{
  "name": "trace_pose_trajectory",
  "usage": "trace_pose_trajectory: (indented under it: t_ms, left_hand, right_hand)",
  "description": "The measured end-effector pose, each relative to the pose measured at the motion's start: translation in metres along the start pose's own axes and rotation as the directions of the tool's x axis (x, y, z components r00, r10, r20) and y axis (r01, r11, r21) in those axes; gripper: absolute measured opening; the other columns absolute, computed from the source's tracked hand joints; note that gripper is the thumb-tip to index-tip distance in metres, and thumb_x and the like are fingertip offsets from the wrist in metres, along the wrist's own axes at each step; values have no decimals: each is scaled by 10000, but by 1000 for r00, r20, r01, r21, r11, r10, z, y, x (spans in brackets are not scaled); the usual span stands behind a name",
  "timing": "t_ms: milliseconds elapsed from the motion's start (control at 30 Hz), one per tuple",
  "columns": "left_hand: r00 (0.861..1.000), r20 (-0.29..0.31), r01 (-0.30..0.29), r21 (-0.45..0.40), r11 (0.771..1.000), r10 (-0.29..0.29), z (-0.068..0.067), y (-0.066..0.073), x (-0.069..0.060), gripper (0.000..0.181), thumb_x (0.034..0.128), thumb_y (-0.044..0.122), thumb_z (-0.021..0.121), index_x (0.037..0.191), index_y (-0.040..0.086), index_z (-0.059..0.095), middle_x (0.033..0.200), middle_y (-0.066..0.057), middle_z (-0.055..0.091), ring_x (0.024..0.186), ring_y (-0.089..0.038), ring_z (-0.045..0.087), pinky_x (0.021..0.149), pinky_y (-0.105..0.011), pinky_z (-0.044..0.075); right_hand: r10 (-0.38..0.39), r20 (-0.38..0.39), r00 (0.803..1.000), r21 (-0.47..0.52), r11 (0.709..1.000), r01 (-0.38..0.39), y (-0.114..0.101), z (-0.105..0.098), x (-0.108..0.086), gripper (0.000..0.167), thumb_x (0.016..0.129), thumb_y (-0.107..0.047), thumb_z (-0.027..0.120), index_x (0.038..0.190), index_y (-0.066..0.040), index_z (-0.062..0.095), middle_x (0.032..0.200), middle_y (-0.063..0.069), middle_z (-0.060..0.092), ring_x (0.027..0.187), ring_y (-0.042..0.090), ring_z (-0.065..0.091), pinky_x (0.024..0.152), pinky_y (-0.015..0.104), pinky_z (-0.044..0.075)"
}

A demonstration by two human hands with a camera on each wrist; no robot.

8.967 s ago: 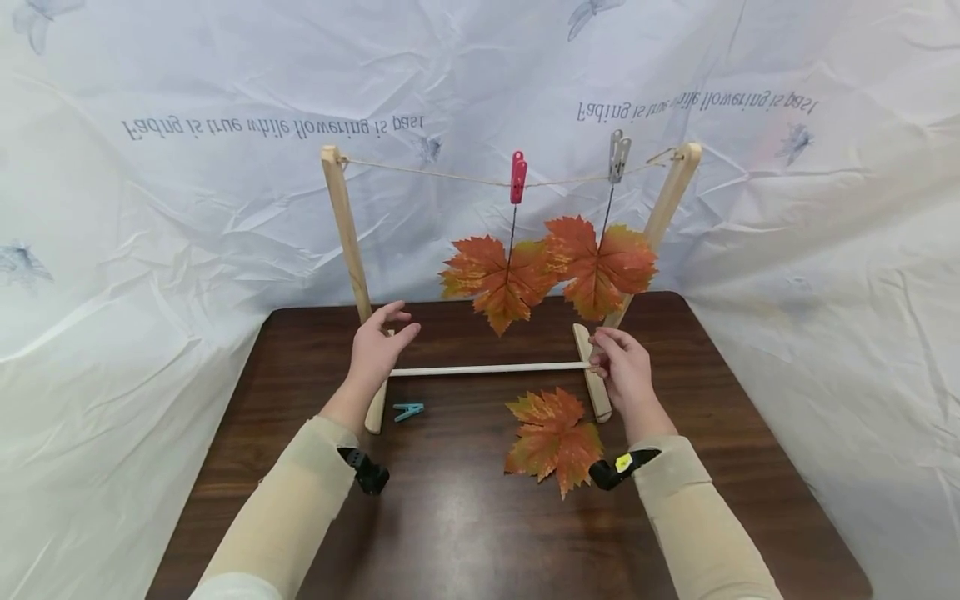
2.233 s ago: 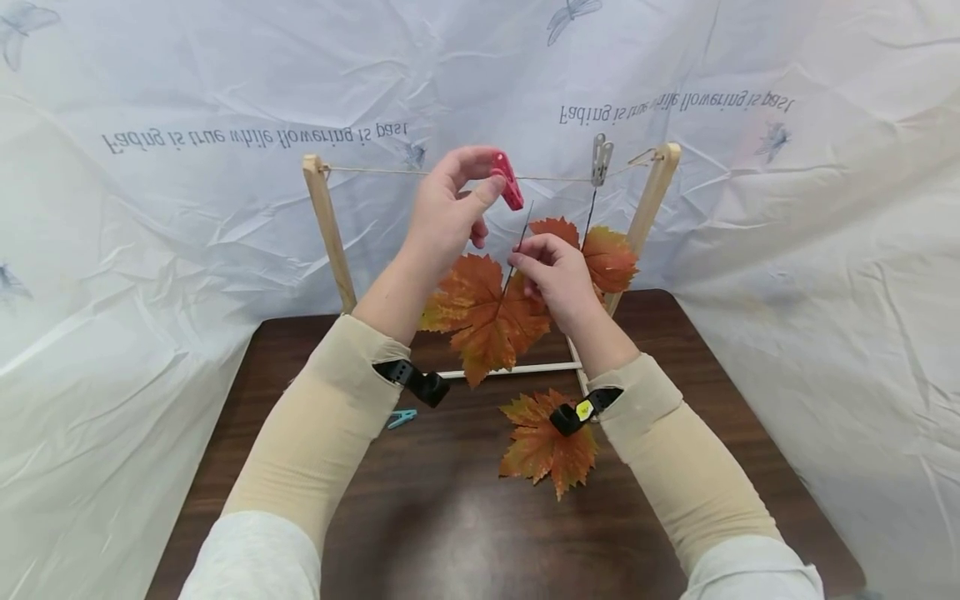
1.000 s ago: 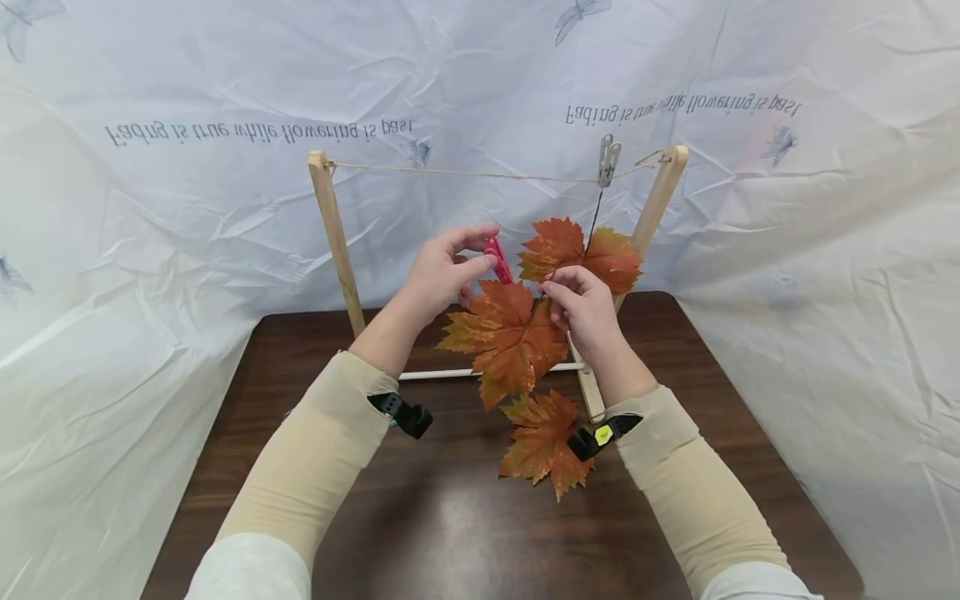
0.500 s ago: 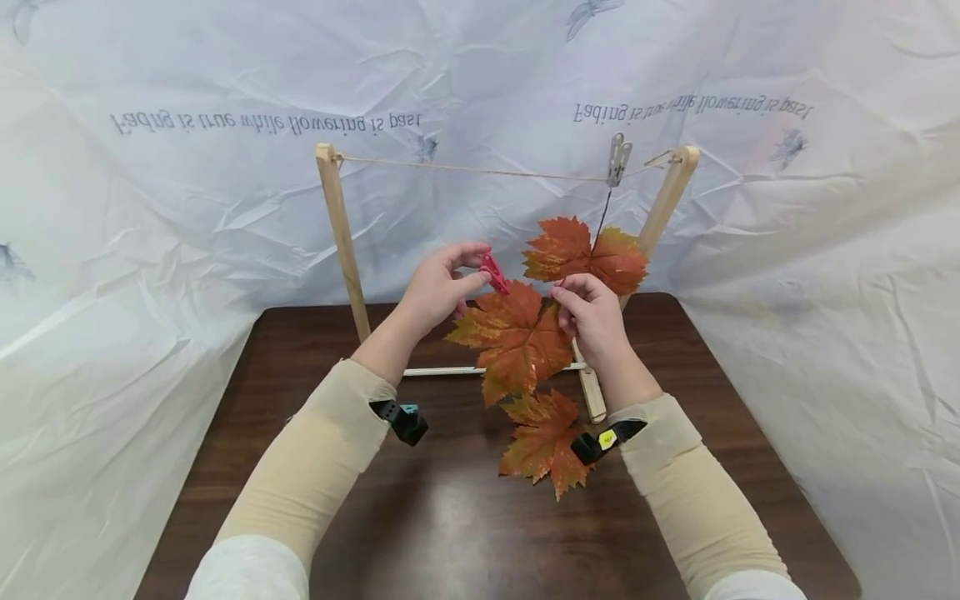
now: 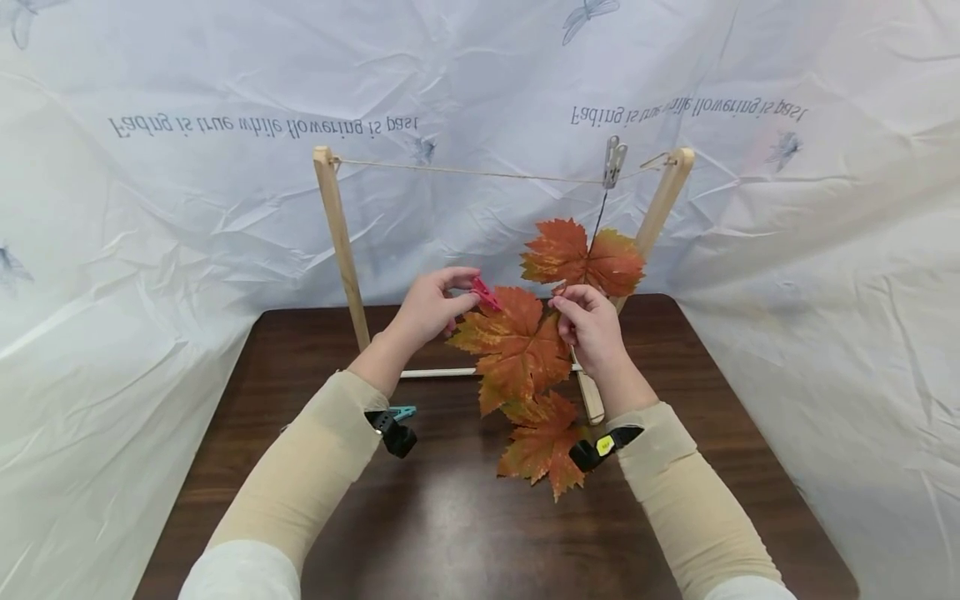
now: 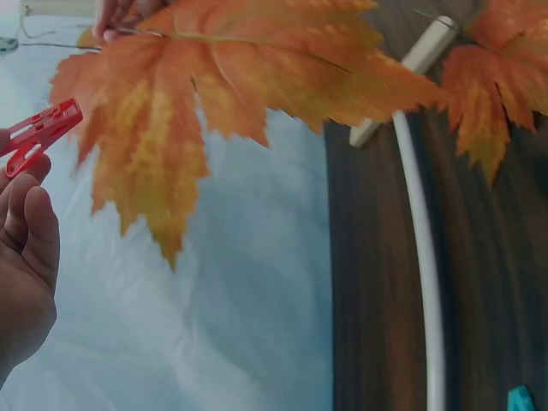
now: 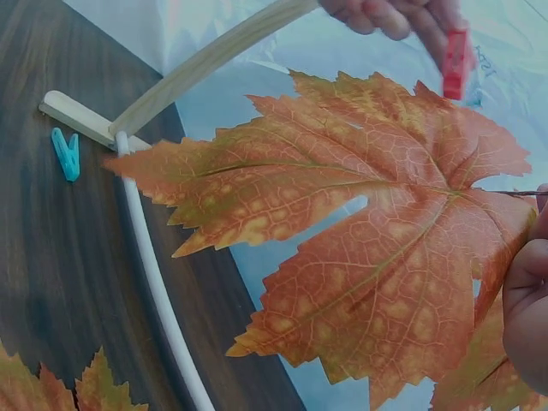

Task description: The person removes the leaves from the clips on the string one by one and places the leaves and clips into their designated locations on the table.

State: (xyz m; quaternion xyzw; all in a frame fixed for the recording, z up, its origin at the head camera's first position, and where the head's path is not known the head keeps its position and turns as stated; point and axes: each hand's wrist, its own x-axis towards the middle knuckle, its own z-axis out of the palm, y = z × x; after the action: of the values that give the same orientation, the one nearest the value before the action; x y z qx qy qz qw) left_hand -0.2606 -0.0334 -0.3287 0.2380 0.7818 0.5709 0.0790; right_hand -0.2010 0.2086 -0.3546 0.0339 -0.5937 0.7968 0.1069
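Note:
My left hand (image 5: 429, 310) pinches a red clothespin (image 5: 486, 293) between thumb and fingers, left of the leaf's upper edge. In the left wrist view the clothespin (image 6: 44, 135) is in front of or beside the leaf; whether they touch I cannot tell. My right hand (image 5: 596, 327) pinches the dark stem of an orange maple leaf (image 5: 517, 342), which hangs below and left of the fingers. In the right wrist view that leaf (image 7: 377, 231) spreads between the two hands, its stem (image 7: 514, 193) reaching the right fingers. Behind, another leaf (image 5: 577, 254) hangs from a grey clothespin (image 5: 613, 162) on the string.
A wooden frame with a left post (image 5: 341, 242), a right post (image 5: 663, 200), a string (image 5: 465, 172) and a white rod (image 5: 438, 372) stands on the brown table (image 5: 450, 533). A third leaf (image 5: 543, 450) and a blue clothespin (image 5: 403, 412) lie in front.
The red clothespin and its leaf, earlier hanging on the string, are now in separate hands. Both hands have come down from the string, and the left has lowered further in the last second.

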Motion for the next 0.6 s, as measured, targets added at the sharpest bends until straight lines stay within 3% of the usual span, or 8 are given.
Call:
trace_pose_trajectory:
  t_ms: [267, 433, 600]
  left_hand:
    - [998, -19, 54, 23, 998, -53, -5, -23, -9, 396, 889, 262, 661, 1270, 195, 580, 1152, -10, 620, 507, -284, 510, 490, -376, 490]
    - [997, -46, 57, 53, 997, -55, -7, -36, -14, 388, 886, 259, 665, 1259, 189, 588, 1144, -27, 586, 601, -245, 543, 552, -403, 513]
    - [995, -73, 69, 71, 995, -64, -6, -45, -21, 391, 883, 250, 670, 1259, 186, 585, 982, -66, 581, 642, -242, 565, 563, -343, 503]
  right_hand:
    - [21, -46, 999, 57, 998, -18, 6, -9, -4, 132, 929, -2, 551, 845, -102, 569, 801, 29, 639, 445, 86, 445, 384, 190, 302]
    - [21, -71, 997, 105, 994, -14, 10, -15, -7, 142, 928, 10, 547, 832, -92, 576, 797, 39, 635, 443, 91, 434, 378, 180, 310]
    - [35, -92, 995, 122, 992, -23, 16, -22, -10, 132, 930, -6, 553, 833, -91, 583, 796, 44, 635, 441, 98, 442, 374, 173, 322]
